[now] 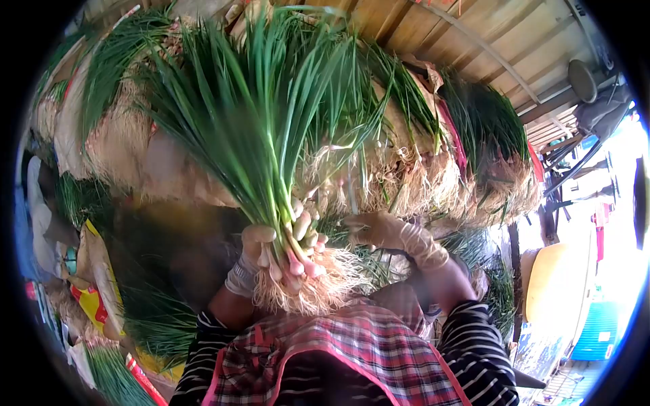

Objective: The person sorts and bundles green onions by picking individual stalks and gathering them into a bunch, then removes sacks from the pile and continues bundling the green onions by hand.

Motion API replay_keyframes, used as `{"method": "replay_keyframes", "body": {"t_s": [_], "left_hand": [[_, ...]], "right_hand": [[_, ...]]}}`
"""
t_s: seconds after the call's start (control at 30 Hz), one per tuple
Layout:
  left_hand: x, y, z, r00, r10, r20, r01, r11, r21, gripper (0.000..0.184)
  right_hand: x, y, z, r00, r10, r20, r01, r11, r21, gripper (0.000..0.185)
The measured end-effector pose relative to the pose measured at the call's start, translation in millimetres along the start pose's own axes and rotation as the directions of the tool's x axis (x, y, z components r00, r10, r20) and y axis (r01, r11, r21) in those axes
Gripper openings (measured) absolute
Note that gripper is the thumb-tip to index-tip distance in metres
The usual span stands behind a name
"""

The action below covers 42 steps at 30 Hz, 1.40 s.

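Head view:
- left hand wraps the stems of a leafy bunch; bulbs and roots sit just below it;
- right hand is half curled beside the bunch; I can't tell whether it pinches anything;
- a snug, gentle hold above the bulbs should suit these stems

Left hand partly hidden by bunch; apron cut off below

Left hand curled shut, right hand inward
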<state>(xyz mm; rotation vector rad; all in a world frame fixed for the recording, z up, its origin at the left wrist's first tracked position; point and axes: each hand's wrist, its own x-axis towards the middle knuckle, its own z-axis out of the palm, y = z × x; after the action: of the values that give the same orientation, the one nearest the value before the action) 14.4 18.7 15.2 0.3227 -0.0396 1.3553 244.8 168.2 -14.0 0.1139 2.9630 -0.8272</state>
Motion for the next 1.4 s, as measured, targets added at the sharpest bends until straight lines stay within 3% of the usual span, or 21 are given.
{"method": "replay_keyframes", "body": {"t_s": [0.03, 0.07, 0.1, 0.17, 0.27, 0.33, 0.4, 0.43, 0.57, 0.63, 0.67, 0.8, 0.83, 0.87, 0.9, 0.97, 1.07, 1.17, 1.3, 1.37, 1.4], "left_hand": [[0, -2, -6, 1.0, -0.003, 0.018, 0.003, 1.0, 0.01, 0.035], [0, -2, -9, 1.0, -0.01, 0.007, 0.01, 1.0, -0.005, 0.038], [0, -2, -12, 1.0, -0.016, -0.002, 0.016, 1.0, -0.017, 0.042], [0, -2, -21, 0.999, -0.014, -0.045, 0.016, 0.999, 0.046, 0.048], [-6, -1, -25, 0.992, -0.063, -0.111, 0.069, 0.996, 0.057, 0.045], [2, -9, -9, 0.996, 0.021, 0.088, -0.014, 0.996, -0.083, 0.042], [-2, -11, -7, 0.985, 0.098, 0.142, -0.066, 0.975, -0.214, 0.039], [-5, -10, -12, 0.978, 0.093, 0.187, -0.06, 0.983, -0.176, 0.048], [-7, -12, -2, 0.992, 0.054, 0.116, -0.039, 0.991, -0.131, 0.066], [0, -11, -2, 0.993, 0.008, 0.116, -0.012, 0.999, 0.03, 0.056], [3, -11, -6, 0.992, -0.033, 0.123, 0.031, 0.999, 0.019, 0.048], [13, -2, -10, 0.983, -0.167, -0.079, 0.178, 0.969, 0.173, 0.041], [14, -10, -2, 0.965, -0.102, -0.24, 0.13, 0.986, 0.104, 0.042], [17, -10, -12, 0.98, -0.166, -0.109, 0.183, 0.968, 0.169, 0.043], [20, -9, -26, 0.971, -0.237, 0.013, 0.227, 0.944, 0.238, 0.043], [17, -9, -37, 0.905, -0.425, 0.001, 0.425, 0.905, 0.016, 0.046], [17, -25, -36, 0.986, -0.145, -0.08, 0.141, 0.989, -0.051, 0.041], [13, -18, -29, 0.994, -0.056, 0.089, 0.055, 0.998, 0.01, 0.04], [10, -16, -25, 0.989, -0.145, 0.002, 0.145, 0.989, -0.038, 0.049], [11, -12, -22, 0.976, -0.216, 0.006, 0.216, 0.975, -0.049, 0.054], [11, -12, -20, 0.978, -0.21, 0.002, 0.21, 0.977, -0.029, 0.057]], "right_hand": [[12, -36, -24, 0.963, 0.27, 0.0, -0.24, 0.853, 0.464, 0.059], [24, -65, -41, 0.861, 0.495, 0.12, -0.374, 0.455, 0.808, 0.062], [34, -80, -46, 0.878, 0.476, 0.043, -0.229, 0.34, 0.912, 0.065], [49, -85, -11, 0.905, 0.335, -0.263, -0.028, 0.662, 0.749, 0.058], [37, -82, -28, 0.78, 0.535, -0.324, -0.249, 0.74, 0.625, 0.03], [21, -62, -26, 0.617, 0.641, -0.456, -0.384, 0.751, 0.537, 0.015], [-10, -26, -1, 0.803, 0.554, -0.222, -0.585, 0.804, -0.111, 0.014], [-14, -25, 0, 0.868, 0.496, 0.014, -0.403, 0.721, -0.564, 0.014], [-36, -7, -44, 0.385, 0.848, -0.365, -0.821, 0.495, 0.285, 0.029], [-22, -3, -84, 0.111, 0.746, -0.657, -0.828, 0.435, 0.354, 0.025], [-29, 27, -85, 0.162, 0.759, -0.63, -0.926, 0.337, 0.169, 0.025], [-24, -6, -92, 0.243, 0.736, -0.632, -0.562, 0.638, 0.526, 0.011], [-22, -30, -82, 0.37, 0.654, -0.66, -0.454, 0.747, 0.486, 0.006], [-9, -56, -71, 0.471, 0.427, -0.772, -0.251, 0.904, 0.347, 0.01], [-4, -73, -52, 0.574, 0.432, -0.696, -0.344, 0.898, 0.274, 0.014], [10, -96, -16, 0.778, 0.265, -0.57, -0.078, 0.941, 0.33, 0.027], [-3, -58, -2, 0.725, 0.358, -0.588, -0.078, 0.891, 0.447, 0.027], [-59, 30, 19, 0.322, 0.704, -0.633, -0.466, 0.7, 0.541, 0.02], [36, -46, -48, 0.498, 0.403, -0.768, -0.076, 0.902, 0.424, 0.023], [60, -51, -68, 0.607, 0.57, -0.553, -0.3, 0.809, 0.505, 0.029], [67, -49, -67, 0.623, 0.665, -0.411, -0.182, 0.635, 0.751, 0.034]]}}
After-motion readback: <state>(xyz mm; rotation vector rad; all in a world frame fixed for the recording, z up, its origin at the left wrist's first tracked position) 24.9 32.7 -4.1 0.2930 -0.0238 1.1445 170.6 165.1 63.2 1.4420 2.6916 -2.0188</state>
